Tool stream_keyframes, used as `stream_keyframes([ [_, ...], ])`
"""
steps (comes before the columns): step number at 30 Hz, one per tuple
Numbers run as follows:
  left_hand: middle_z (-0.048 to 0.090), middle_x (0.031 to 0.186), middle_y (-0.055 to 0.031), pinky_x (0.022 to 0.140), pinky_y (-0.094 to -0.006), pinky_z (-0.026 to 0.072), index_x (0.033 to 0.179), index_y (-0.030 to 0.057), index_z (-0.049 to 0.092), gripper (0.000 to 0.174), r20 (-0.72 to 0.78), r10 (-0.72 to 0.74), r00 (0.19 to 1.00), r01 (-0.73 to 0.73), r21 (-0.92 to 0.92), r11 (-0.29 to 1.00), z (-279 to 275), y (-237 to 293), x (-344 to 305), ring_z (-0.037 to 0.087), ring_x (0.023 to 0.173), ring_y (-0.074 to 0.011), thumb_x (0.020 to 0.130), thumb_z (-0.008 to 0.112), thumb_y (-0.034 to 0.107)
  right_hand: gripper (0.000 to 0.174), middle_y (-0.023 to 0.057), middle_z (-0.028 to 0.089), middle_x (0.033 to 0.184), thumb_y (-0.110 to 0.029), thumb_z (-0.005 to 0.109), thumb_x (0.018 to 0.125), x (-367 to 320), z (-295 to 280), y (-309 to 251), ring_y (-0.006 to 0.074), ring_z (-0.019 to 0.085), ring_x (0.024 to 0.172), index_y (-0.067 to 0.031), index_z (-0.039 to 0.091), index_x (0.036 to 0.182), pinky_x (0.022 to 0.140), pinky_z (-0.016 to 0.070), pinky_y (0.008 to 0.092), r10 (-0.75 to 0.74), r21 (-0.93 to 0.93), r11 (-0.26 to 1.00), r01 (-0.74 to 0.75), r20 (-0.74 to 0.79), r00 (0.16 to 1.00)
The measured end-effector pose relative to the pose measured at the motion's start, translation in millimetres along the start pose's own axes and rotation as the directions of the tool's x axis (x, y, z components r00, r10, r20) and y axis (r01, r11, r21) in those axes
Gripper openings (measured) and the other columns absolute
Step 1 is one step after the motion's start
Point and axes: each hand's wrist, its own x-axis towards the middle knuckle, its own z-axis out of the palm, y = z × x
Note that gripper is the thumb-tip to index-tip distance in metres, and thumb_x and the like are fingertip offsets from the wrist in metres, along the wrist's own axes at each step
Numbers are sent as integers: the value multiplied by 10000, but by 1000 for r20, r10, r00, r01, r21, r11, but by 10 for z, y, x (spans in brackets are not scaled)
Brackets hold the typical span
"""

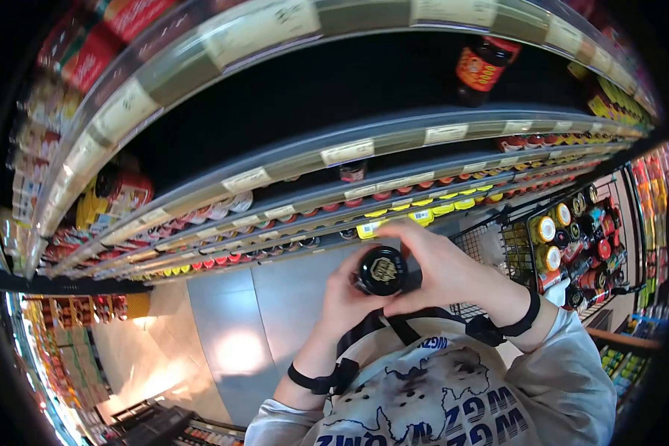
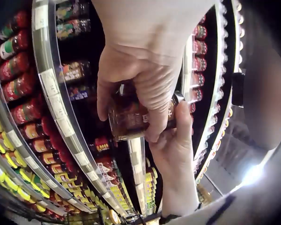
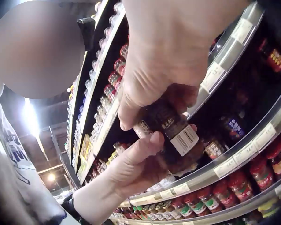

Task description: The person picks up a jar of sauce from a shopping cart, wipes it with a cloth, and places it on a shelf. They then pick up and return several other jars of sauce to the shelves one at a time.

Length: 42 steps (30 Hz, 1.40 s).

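Note:
A glass jar (image 1: 383,270) with a black lid bearing a gold emblem is between my two hands in front of my chest. My left hand (image 1: 342,296) grips it from the left, and my right hand (image 1: 447,266) holds it from the other side. In the left wrist view, the dark-labelled jar (image 2: 133,117) lies on its side, with fingers curled over it. A white barcode on the jar (image 3: 183,140) faces the right wrist camera, where the left thumb presses the label. Part of the jar is hidden behind my fingers.
Store shelves (image 1: 349,152) with price tags and rows of jars curve close in front. A lone red-labelled jar (image 1: 483,68) stands on an upper shelf. To my right is a wire shopping cart (image 1: 519,256) loaded with several jars. Tiled floor (image 1: 223,334) shows at left.

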Motion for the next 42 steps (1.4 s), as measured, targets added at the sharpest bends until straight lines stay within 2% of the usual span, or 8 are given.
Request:
stream_keyframes([
  [3, 619, 1164, -93, 931, -311, 482, 1257, -22, 522, 689, -110, -54, 993, 57, 22, 998, -193, -138, -157, 593, 1069, -159, 656, 844, 80, 721, 174, 572, 1167, -264, 815, 713, 316, 244, 212, 274, 609, 977, -5, 443, 1274, 766, 486, 317, 179, 46, 984, -173, -284, 942],
  [5, 621, 1155, -89, 932, -308, 483, 1248, -19, 526, 673, -138, -94, 986, 98, 24, 995, -298, -192, -295, 596, 1062, -154, 659, 838, 71, 695, 232, 510, 1163, -195, 791, 740, 651, 535, 819, 337, 564, 1033, 43, 404, 1266, 846, 481, 374, 139, -37, 980, -193, -564, 814],
  [6, 622, 1148, -86, 931, -301, 483, 1248, -18, 526, 671, -144, -94, 985, 102, 52, 993, -335, -205, -333, 596, 1061, -150, 658, 834, 58, 695, 247, 477, 1189, -169, 780, 751, 740, 583, 991, 373, 514, 1112, 58, 382, 1274, 922, 446, 407, 69, -155, 968, -197, -589, 805],
  [8, 622, 1141, -84, 929, -295, 484, 1248, -16, 525, 669, -152, -98, 983, 110, 72, 991, -383, -228, -380, 596, 1060, -146, 656, 830, 46, 701, 250, 476, 1191, -170, 782, 739, 955, 668, 1230, 409, 481, 1124, 56, 387, 1271, 957, 409, 435, 90, -104, 976, -191, -605, 791],
  [10, 616, 1160, -81, 958, -307, 470, 1187, 9, 579, 636, -190, -182, 965, 191, 33, 981, -405, -245, -426, 597, 1060, -161, 614, 850, 64, 717, 197, 492, 1196, -177, 807, 722, 1129, 742, 1356, 321, 519, 1025, 23, 403, 1280, 856, 453, 376, -47, -290, 932, -218, -692, 720],
  [14, 619, 1153, -82, 955, -311, 473, 1182, 11, 577, 635, -220, -225, 949, 243, 58, 968, -433, -276, -483, 600, 1059, -159, 612, 850, 66, 744, 263, 499, 1151, -204, 806, 684, 1286, 784, 1363, 452, 467, 1071, 27, 402, 1264, 936, 388, 488, 54, -142, 965, -221, -715, 697],
  [39, 631, 1117, -82, 930, -290, 484, 1197, -11, 549, 670, -177, -285, 942, 302, 78, 950, -336, -554, -468, 608, 1014, -139, 606, 857, 53, 771, 242, 545, 1090, -319, 839, 636, 1440, 815, 1566, 441, 525, 1002, 22, 455, 1212, 876, 438, 484, -36, -202, 963, -177, -751, 660],
  [42, 627, 1118, -78, 926, -286, 483, 1192, -12, 550, 661, -161, -282, 946, 298, 83, 951, -280, -606, -451, 606, 1008, -137, 607, 854, 45, 674, 198, 593, 1065, -268, 851, 651, 1433, 798, 1615, 404, 550, 1015, -5, 498, 1160, 871, 456, 440, -97, -251, 957, -143, -747, 657],
])
